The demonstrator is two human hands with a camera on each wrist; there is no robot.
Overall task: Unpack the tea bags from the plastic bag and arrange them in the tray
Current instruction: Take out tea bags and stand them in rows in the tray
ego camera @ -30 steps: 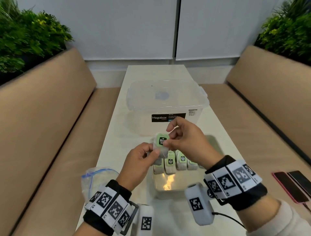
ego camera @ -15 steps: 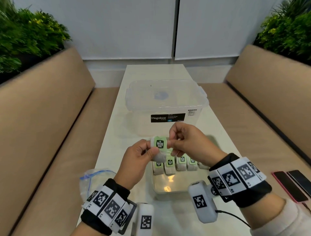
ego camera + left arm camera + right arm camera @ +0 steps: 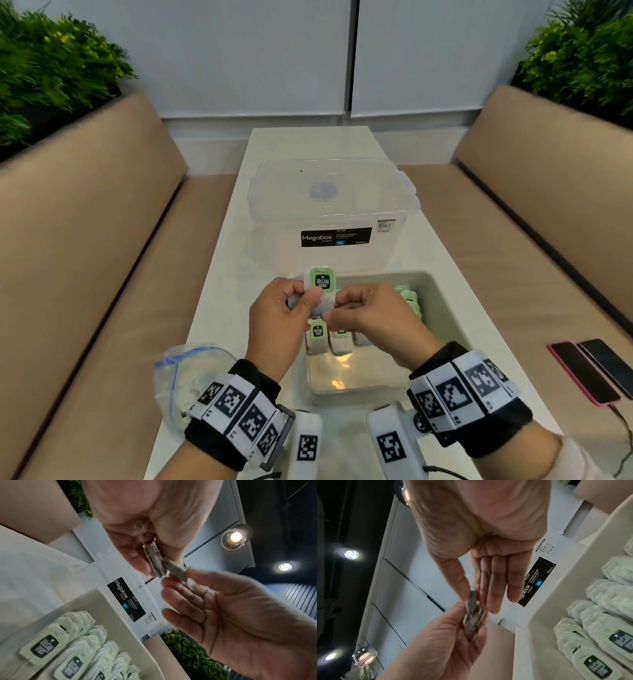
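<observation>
Both hands — left hand (image 3: pixel 279 317) and right hand (image 3: pixel 370 317) — are pinching a tea bag (image 3: pixel 321 287), now lowering toward the tray (image 3: pixel 442 301) — placement is nearing.

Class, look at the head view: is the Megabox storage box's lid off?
No, the clear lid sits closed on the Megabox storage box, behind the tray.

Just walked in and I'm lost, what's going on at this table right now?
A person is sorting tea bags. Both hands, left hand and right hand, pinch one tea bag above the tray, where rows of tea bags already lie. The plastic bag rests on the table near the left wrist, and a clear storage box stands behind the tray.
</observation>
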